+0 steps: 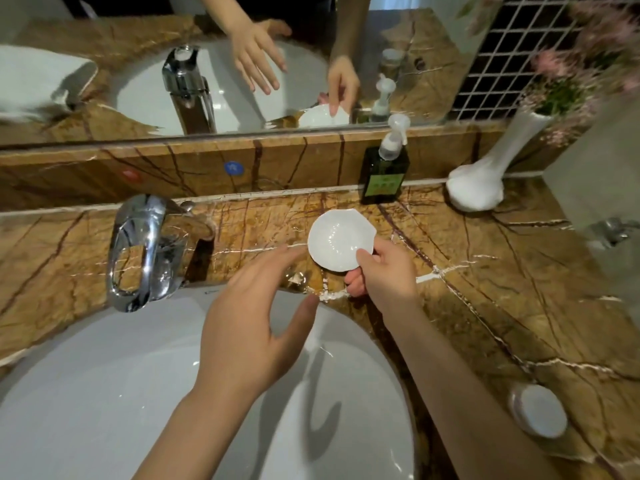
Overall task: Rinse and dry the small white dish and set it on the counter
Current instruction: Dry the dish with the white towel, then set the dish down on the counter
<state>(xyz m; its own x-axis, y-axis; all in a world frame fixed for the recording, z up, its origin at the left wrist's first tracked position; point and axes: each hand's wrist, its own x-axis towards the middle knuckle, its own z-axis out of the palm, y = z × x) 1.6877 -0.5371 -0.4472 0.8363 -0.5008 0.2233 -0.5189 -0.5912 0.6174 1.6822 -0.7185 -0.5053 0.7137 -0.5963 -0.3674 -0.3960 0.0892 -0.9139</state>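
The small white dish (337, 239) has a scalloped rim and faces up, just above the brown marble counter (502, 289) to the right of the chrome tap (138, 251). My right hand (384, 275) grips the dish by its near edge, thumb on top and fingers beneath. My left hand (252, 317) hovers over the back rim of the white sink (104, 375), fingers spread and holding nothing, its fingertips close to the dish's left side.
A dark green pump bottle (384, 168) stands against the backsplash behind the dish. A white vase (485, 178) with pink flowers is at the back right. A small round white lid (538, 410) lies on the counter near right. A mirror runs along the back.
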